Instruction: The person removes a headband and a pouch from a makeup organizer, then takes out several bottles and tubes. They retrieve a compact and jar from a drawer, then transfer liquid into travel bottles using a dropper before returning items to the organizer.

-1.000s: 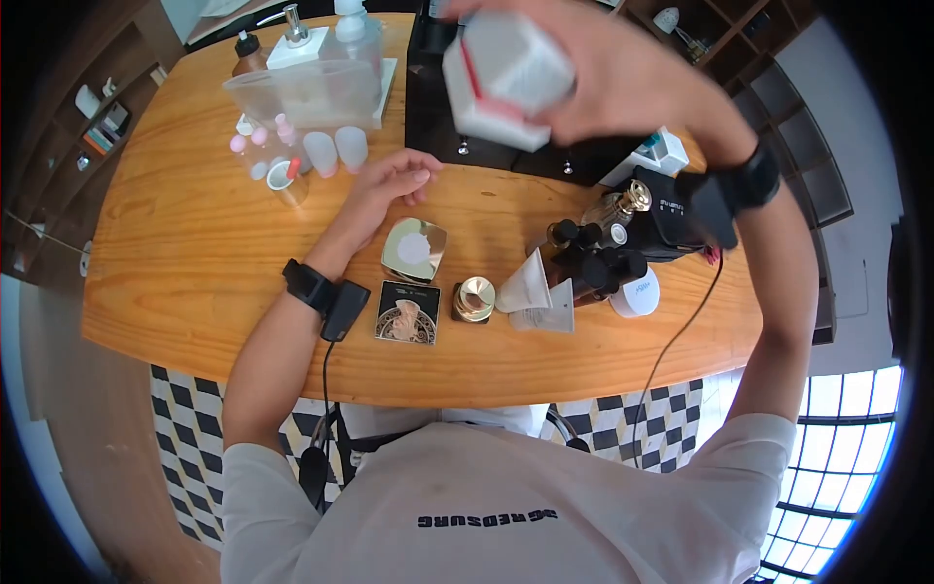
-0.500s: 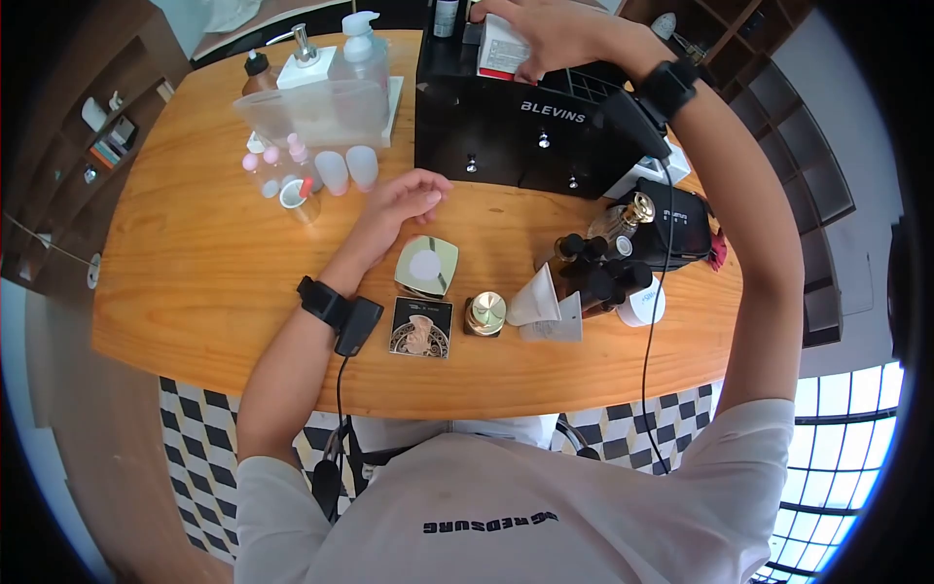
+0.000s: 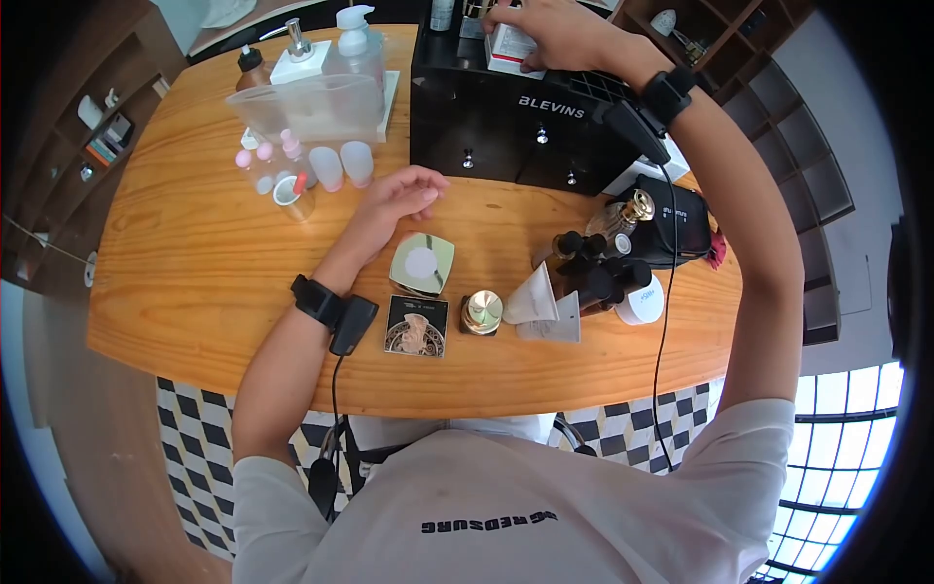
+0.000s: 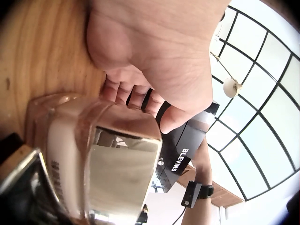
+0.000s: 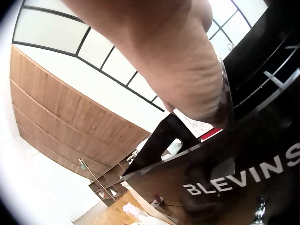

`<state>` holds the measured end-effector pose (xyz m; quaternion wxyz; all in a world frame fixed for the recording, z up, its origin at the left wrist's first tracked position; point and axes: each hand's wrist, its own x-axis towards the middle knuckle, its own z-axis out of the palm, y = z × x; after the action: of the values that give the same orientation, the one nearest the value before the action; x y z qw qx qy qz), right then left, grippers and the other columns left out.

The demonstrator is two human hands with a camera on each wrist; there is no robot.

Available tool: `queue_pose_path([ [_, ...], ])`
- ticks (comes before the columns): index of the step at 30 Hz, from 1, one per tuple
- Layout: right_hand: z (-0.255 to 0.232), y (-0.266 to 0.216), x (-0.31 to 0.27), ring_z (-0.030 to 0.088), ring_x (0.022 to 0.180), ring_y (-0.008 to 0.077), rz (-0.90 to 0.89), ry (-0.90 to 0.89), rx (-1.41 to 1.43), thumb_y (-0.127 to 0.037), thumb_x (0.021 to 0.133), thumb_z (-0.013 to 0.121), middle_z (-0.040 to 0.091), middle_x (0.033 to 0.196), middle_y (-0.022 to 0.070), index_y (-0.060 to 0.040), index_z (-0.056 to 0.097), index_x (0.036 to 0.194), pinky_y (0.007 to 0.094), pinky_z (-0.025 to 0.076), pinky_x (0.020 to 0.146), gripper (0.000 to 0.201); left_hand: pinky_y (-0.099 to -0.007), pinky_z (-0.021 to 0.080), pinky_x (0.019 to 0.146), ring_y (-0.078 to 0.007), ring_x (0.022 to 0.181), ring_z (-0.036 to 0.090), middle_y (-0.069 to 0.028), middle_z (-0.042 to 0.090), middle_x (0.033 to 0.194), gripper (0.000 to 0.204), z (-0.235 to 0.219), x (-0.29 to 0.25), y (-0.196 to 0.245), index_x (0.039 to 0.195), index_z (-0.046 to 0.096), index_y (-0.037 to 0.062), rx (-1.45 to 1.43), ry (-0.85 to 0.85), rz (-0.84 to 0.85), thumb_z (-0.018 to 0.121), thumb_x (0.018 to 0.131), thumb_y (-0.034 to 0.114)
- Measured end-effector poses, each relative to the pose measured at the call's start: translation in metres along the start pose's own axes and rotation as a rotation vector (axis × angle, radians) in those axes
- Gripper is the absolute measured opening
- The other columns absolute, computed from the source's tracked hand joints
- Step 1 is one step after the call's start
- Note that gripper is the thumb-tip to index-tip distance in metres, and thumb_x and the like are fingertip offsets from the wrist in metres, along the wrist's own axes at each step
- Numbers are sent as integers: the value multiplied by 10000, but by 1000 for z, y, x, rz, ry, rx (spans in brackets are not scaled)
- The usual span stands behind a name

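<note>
My right hand (image 3: 569,34) grips a small white box with red trim (image 3: 512,44) from above, thumb at the near side and fingers over the far side. The box sits in the top of the black BLEVINS organizer (image 3: 467,122), partly behind its front wall in the right wrist view. My left hand (image 3: 397,202) rests on the wooden table, fingers loosely bent and holding nothing. Nearest to it is a gold-capped squarish bottle (image 4: 122,176). A black square compact (image 3: 416,327) and a round gold-capped bottle (image 3: 482,312) stand closer to my body.
White tubes (image 3: 531,296), dark-capped bottles (image 3: 601,277), a white round jar (image 3: 640,302) and a black bag (image 3: 681,224) stand to the right. At back left are a frosted bin (image 3: 311,112), pump bottles, pink-topped little bottles, frosted cups and a small cup (image 3: 292,200).
My right hand has carried the white box from the air in front of the organizer into its top, where it is now lower and more upright. The left hand has stayed on the table.
</note>
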<state>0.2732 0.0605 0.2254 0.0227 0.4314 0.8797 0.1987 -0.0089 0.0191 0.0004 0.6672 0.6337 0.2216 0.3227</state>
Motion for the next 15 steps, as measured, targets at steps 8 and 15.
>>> queue_pose_path([
  [8,2,6,3,496,1286,415,69,-53,5,-193,727,882,537,1313,178,-194,593,1306,519,418,1086,647,-250,456,819,-99,890,564,-11,654,1043,282,0,0,-1,1172,676,48,13,-17,15,631,1003,269],
  [15,-14,-5,-6,488,1298,410,76,0,53,-205,770,865,526,1332,187,-146,575,1340,513,416,1081,642,-244,462,800,-82,886,567,25,637,1019,270,1,-1,1,1164,685,80,15,-17,-14,653,1008,299],
])
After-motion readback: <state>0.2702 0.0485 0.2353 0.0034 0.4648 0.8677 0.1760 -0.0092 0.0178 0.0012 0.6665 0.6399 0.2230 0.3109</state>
